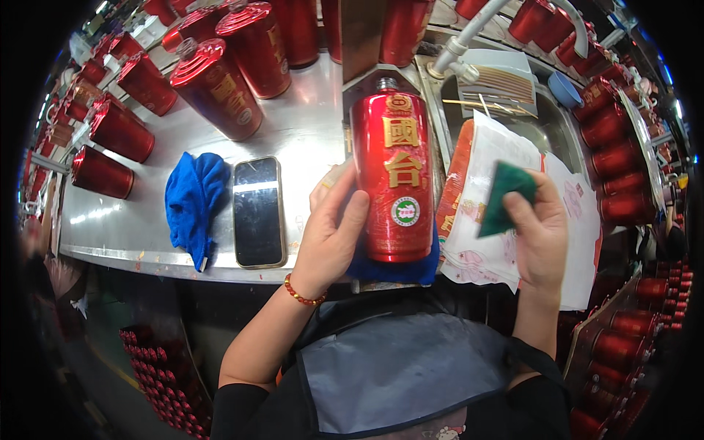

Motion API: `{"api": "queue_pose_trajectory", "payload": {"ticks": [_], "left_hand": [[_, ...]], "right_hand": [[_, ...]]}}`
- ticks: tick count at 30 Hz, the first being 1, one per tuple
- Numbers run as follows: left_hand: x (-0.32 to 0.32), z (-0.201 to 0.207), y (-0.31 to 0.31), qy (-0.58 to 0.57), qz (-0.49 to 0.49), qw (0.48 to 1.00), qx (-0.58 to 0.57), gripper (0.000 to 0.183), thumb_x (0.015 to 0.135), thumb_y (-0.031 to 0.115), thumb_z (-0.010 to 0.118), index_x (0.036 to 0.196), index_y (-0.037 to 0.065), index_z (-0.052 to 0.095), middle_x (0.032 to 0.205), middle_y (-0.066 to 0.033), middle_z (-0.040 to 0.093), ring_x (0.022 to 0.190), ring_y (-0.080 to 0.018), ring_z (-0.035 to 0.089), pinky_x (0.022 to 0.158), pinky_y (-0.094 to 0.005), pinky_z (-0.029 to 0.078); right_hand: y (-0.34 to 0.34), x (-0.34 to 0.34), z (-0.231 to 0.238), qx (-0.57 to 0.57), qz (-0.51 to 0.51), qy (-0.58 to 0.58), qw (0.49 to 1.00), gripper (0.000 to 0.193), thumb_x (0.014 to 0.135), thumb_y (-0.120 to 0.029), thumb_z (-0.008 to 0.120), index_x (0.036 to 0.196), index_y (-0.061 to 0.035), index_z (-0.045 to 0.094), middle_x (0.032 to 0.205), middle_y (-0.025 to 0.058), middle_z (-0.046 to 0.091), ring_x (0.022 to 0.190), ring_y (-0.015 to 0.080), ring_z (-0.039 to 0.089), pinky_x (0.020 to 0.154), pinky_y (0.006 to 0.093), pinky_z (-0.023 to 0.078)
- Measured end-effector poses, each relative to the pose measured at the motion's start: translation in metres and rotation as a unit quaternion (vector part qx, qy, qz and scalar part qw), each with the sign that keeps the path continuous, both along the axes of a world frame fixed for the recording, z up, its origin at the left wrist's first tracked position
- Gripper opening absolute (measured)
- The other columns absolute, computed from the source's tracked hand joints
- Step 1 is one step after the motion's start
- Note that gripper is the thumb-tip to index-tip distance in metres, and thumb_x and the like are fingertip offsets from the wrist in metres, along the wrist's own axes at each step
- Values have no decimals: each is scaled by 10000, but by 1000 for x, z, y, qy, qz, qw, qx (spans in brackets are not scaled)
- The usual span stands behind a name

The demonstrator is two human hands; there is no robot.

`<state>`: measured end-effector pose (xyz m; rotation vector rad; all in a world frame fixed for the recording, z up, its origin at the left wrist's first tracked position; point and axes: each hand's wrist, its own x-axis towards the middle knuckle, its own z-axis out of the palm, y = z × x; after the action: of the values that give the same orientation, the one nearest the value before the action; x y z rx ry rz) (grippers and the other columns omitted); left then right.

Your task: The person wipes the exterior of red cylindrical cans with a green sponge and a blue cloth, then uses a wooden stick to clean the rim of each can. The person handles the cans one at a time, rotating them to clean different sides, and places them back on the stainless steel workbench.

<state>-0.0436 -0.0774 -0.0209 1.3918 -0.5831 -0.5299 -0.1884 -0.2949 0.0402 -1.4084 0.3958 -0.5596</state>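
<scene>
A shiny red bottle (374, 213) with raised gold lettering and a round green-and-white sticker rests in front of me, its narrow neck pointing away. My left hand (336, 224) grips its left side, thumb along the front and the other fingers partly hidden behind it. Beneath the bottle's base lies a folded blue cloth (430, 270). To the right, my right hand (541, 220) pinches a dark green scouring pad (507, 192), held apart from the bottle and over some white printed sheets (480, 253).
A phone (258, 213) and a crumpled blue cloth (193, 202) lie on the metal table (147, 227) at left. Several red bottles (220, 95) stand behind them. At right are a sink (561, 132), a faucet (458, 44), a blue bowl (564, 89) and racked bottles (620, 161).
</scene>
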Motion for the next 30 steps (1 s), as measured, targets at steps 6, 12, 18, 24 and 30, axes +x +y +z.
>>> {"api": "queue_pose_trajectory", "payload": {"ticks": [6,12,18,24,30], "left_hand": [[5,-24,15,-97,-2,990,102,614,1097,385,503,1569,10,386,1539,-132,381,1442,-214,377,1210,-364,288],[5,-17,18,-73,-15,993,97,654,1002,296,646,1568,63,417,1608,-171,385,1521,-339,254,1244,-466,174],[11,-17,22,-102,-51,989,98,654,1017,278,622,1576,31,390,1611,-179,380,1517,-329,278,1241,-454,198],[12,-10,15,52,-101,993,-40,575,1107,288,501,1588,13,349,1585,-102,383,1470,-205,366,1216,-365,294],[14,-17,18,-75,-56,993,77,569,1093,299,527,1581,43,386,1554,-129,422,1452,-235,351,1211,-378,268]], "right_hand": [[24,23,-9,-303,0,-8,953,304,789,111,756,1041,-58,779,1013,66,681,947,159,651,833,282,523],[30,5,-8,-535,32,-38,843,431,608,84,755,997,-98,798,1017,64,677,950,277,629,826,370,509],[31,-22,14,-459,106,28,882,326,710,33,821,1018,-63,771,941,63,694,849,226,626,765,323,505],[21,-17,18,-349,29,54,935,305,814,63,794,1097,13,689,937,97,697,885,178,655,791,279,504],[18,-23,7,-254,17,60,965,310,836,85,768,1123,36,662,1017,91,673,946,161,636,882,272,483]]}}
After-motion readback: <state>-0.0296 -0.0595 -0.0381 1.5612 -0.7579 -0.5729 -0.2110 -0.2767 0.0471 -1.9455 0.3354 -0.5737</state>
